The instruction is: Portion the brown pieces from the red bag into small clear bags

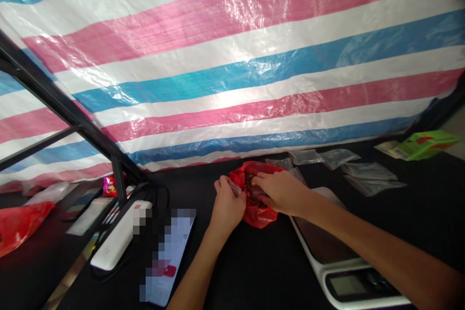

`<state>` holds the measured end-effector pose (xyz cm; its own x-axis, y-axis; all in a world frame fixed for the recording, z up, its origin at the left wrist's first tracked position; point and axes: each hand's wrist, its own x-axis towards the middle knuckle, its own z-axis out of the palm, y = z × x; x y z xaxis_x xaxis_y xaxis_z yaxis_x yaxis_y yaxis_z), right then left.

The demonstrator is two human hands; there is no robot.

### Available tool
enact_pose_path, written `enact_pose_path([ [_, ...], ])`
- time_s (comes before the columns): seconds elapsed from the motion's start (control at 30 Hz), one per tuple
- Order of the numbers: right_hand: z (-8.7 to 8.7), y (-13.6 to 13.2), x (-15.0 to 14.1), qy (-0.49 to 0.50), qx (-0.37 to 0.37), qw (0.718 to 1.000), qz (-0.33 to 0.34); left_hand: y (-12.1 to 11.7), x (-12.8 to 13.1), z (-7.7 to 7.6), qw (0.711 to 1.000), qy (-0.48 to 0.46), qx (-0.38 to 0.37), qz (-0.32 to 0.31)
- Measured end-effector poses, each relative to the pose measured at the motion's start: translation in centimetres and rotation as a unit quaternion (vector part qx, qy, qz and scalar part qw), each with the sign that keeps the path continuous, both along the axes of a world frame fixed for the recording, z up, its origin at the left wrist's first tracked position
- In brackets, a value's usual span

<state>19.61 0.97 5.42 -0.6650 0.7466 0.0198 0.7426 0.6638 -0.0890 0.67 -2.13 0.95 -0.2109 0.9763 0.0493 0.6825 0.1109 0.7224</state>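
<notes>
My left hand (229, 203) is closed on a small clear plastic bag (236, 188), pinched at the left edge of a red plastic bag (259, 218). The red bag lies with its mouth spread wide. Inside are many small dark brown pieces (250, 185), too small to name. My right hand (281, 190) reaches into the red bag from the right. Its thumb and forefinger are apart over the brown pieces, and the other fingers are partly hidden. The right forearm passes above a white digital scale (316, 266).
Several clear zip bags (370, 170) lie at the back right, near a green packet (426, 145). On the left are a phone (178, 247), a white power strip (121, 235) and a black metal frame (90, 138). A striped plastic sheet (232, 77) rises behind the black table.
</notes>
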Motion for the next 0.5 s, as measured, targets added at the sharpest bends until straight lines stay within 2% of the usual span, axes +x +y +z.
enact_pose_path([
  [0.17, -0.2, 0.0, -0.1, 0.005, -0.007, 1.0, -0.002, 1.3, -1.0, -0.8, 0.989, -0.146, 0.014, 0.008],
  [0.33, -0.5, -0.1, -0.4, 0.018, 0.008, 1.0, -0.009, 1.7, -1.2, 0.0, 0.979, -0.186, 0.066, 0.058],
  [0.5, -0.9, -0.2, -0.9, 0.015, 0.023, 0.999, -0.019, 1.7, -0.7, -0.2, 0.953, -0.299, 0.05, 0.015],
])
